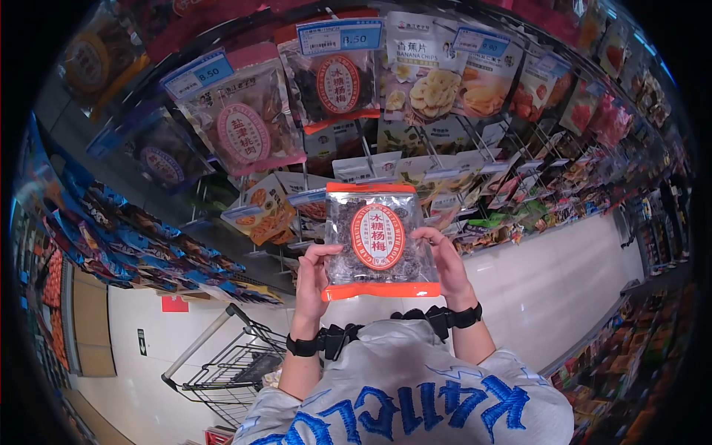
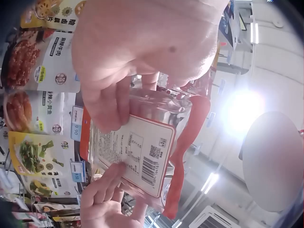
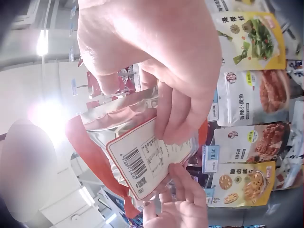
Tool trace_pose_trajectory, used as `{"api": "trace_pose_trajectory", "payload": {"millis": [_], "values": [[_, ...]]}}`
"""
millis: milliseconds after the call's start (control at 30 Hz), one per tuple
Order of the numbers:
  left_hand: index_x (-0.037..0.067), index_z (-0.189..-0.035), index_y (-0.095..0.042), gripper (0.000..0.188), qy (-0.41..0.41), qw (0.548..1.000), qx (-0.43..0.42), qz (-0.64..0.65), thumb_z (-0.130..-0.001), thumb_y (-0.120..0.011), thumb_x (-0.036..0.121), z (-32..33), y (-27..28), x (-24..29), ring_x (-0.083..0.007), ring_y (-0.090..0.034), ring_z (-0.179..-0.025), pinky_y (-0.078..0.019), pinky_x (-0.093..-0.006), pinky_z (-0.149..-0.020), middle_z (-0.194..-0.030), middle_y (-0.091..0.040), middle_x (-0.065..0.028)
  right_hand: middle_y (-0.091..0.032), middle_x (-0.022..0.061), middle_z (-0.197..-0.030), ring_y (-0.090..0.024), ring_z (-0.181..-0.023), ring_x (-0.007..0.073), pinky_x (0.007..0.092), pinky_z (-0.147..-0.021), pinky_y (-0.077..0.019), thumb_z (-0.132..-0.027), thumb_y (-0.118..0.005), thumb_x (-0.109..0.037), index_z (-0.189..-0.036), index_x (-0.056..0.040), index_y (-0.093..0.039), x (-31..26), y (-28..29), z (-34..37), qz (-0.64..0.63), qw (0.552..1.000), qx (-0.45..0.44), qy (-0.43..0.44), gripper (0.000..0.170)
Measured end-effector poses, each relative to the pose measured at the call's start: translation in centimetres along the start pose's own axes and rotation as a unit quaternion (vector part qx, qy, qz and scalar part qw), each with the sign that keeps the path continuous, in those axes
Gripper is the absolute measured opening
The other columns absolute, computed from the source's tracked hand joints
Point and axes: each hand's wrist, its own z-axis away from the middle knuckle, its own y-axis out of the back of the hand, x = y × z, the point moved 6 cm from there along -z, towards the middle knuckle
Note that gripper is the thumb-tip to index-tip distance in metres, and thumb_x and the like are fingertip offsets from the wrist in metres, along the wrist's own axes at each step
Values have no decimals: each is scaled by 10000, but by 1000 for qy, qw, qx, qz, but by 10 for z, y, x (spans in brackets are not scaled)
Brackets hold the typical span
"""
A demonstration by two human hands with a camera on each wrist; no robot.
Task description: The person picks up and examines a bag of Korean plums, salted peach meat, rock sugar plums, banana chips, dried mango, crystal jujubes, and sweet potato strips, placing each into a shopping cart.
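Held up in front of the chest is a bag of dried bayberries [image 1: 347, 259], clear plastic with orange bands at top and bottom and a red oval label. My left hand [image 1: 313, 278] grips its left edge, thumb on the front. On the opposite edge, my right hand [image 1: 451, 271] holds it the same way. Fingers of both hands spread over the back of the bag in the wrist views. A white label with a barcode [image 2: 150, 172] covers much of that back side, partly hidden by fingertips.
Hanging snack bags fill the rack ahead, among them a pink-edged bag [image 1: 248, 111], another bayberry bag [image 1: 337, 89] and banana chips [image 1: 419, 67]. Price tags [image 1: 341, 35] hang before them. A shopping cart [image 1: 222, 363] stands at lower left on the pale floor [image 1: 534, 289].
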Motion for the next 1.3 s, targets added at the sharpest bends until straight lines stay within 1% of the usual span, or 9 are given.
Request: {"api": "trace_pose_trajectory", "payload": {"millis": [167,233,467,600,700,767,867,1067,1300], "values": [[-6,-1187,-518,437,-5,1000,1,5,-1011,-475,393,2,-9,6,-150,-497,-1123,-345,-299,-1011,-1168,-558,-96,-573,56,-1156,-576,-989,106,251,-857,-465,-921,-594,-145,-1257,5,-517,-12,5,-1,126,992,0,-13,376],[9,-1171,-515,325,29,999,-12,11,-953,-587,239,4,-11,5,-133,-497,-1111,-360,-280,-981,-1168,-556,-92,-563,40,-1139,-559,-957,90,235,-824,-448,-891,-611,-102,-1247,-6,-527,-13,1,-4,153,988,-7,-18,378],[59,-1102,-509,329,40,999,28,5,-835,-668,-51,2,-16,10,-82,-485,-987,-436,-235,-839,-1093,-483,-19,-502,-5,-1111,-479,-991,68,225,-864,-398,-864,-624,43,-1157,-39,-552,-13,3,-19,238,970,-2,57,313],[73,-1082,-504,330,-13,998,44,-39,-836,-678,-60,-8,-22,14,-75,-483,-1004,-439,-209,-810,-1085,-494,-16,-482,-15,-1106,-456,-943,54,223,-854,-397,-875,-625,26,-1175,-32,-553,-20,-12,-29,261,965,12,27,315],[70,-1054,-500,323,-12,995,74,-69,-832,-698,-54,-12,-18,14,-77,-486,-1021,-428,-226,-853,-1060,-504,-10,-495,37,-1240,-510,-1075,111,261,-935,-405,-869,-650,-14,-1214,-45,-551,-33,-21,-44,324,943,-3,76,360],[67,-1040,-499,322,-44,991,97,-85,-826,-705,-55,-15,-12,13,-83,-492,-1033,-407,-239,-899,-1046,-513,-7,-437,117,-1414,-456,-1296,232,349,-1057,-359,-838,-693,-64,-1212,-71,-581,-66,-44,-53,499,842,42,200,391],[63,-1033,-502,313,-51,990,120,-58,-826,-699,-63,-23,-7,14,-87,-494,-1031,-388,-244,-925,-1054,-514,-11,-362,172,-1502,-315,-1424,321,421,-1133,-271,-810,-723,-119,-1164,-85,-620,-94,-65,-73,568,786,-12,242,371],[70,-1034,-501,306,-83,989,102,-72,-834,-694,-58,-48,-17,38,-92,-508,-1026,-403,-238,-904,-1049,-528,-14,-349,165,-1507,-350,-1386,257,377,-1112,-290,-859,-653,-124,-1169,-37,-616,-124,-107,-131,298,918,-110,239,324],[73,-1033,-493,291,-113,989,80,-59,-850,-681,-54,-69,-28,57,-87,-518,-1014,-413,-235,-888,-1059,-536,-17,-382,150,-1463,-362,-1364,219,372,-1094,-304,-869,-633,-162,-1165,-43,-618,-136,-147,-153,244,933,-158,210,319]]}}
